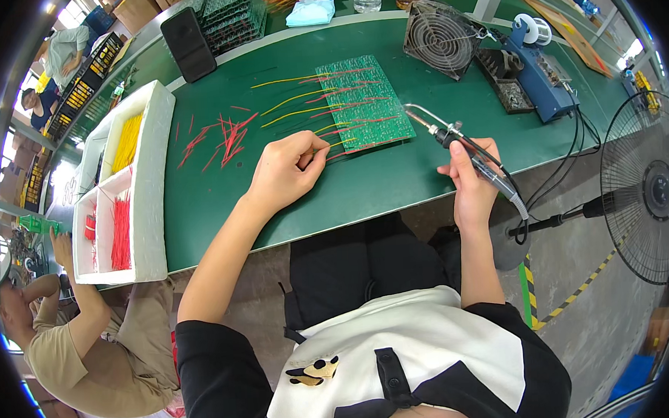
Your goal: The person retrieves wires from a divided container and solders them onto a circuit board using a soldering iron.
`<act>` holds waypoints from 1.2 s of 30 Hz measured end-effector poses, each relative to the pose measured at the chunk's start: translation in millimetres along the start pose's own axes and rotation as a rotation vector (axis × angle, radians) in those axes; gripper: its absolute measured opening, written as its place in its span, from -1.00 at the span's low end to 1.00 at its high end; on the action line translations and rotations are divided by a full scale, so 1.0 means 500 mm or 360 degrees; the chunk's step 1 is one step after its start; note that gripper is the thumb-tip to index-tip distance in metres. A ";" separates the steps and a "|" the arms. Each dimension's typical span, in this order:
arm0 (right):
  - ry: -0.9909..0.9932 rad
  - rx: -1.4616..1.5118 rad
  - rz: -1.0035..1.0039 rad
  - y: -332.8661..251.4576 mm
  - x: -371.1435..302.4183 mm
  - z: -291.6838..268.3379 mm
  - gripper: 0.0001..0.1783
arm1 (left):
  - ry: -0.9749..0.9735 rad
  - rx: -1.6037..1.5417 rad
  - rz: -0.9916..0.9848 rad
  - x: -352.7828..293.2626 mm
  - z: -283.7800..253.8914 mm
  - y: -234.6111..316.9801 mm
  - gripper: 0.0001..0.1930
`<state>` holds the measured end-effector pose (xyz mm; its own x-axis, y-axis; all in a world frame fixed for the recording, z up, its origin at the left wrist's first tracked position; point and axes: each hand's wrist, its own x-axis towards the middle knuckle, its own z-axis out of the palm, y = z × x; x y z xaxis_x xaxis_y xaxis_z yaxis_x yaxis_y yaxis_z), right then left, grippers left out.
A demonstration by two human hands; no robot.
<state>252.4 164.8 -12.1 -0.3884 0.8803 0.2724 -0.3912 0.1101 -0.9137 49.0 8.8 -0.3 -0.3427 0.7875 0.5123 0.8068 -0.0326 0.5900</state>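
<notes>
A green circuit board [373, 78] lies on the green table, with red, yellow and dark wires running off its left side. At its lower left corner my left hand [291, 166] is closed in a pinch on a thin wire [344, 142]; the fingers partly hide it, and a red wire passes just below. Right of the board, my right hand [473, 179] grips a soldering iron [479, 160] with a curved metal feed tube along it. Its tip points up and left, near the board's right edge but apart from it. Loose red wires [231, 135] lie left of the board.
A white foam box [153, 218] at left holds yellow and red wires. Behind stand a phone [188, 46], stacked boards [230, 21] and bottles. A square fan [443, 38] and a blue soldering station [543, 77] are at right. A co-worker [100, 350] sits at left.
</notes>
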 end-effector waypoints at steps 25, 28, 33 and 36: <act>-0.0368 -0.0109 -0.0043 0.004 -0.040 0.017 -0.80 | 0.0000 -0.0030 0.0116 -0.002 0.000 -0.009 -0.94; -0.0361 -0.0086 -0.0035 0.008 -0.040 0.017 -0.80 | -0.0003 -0.0027 0.0112 -0.002 0.000 -0.008 -0.94; -0.0358 -0.0062 -0.0032 0.008 -0.038 0.013 -0.80 | 0.0004 -0.0035 0.0123 -0.001 -0.002 -0.007 -0.94; -0.0359 -0.0067 -0.0021 0.008 -0.039 0.014 -0.80 | 0.0008 -0.0044 0.0133 -0.001 0.000 -0.008 -0.94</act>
<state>252.5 144.8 -18.7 -0.5621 0.7538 0.3405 -0.3642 0.1440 -0.9201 45.7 8.6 -2.8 -0.2772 0.7784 0.5633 0.8191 -0.1150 0.5619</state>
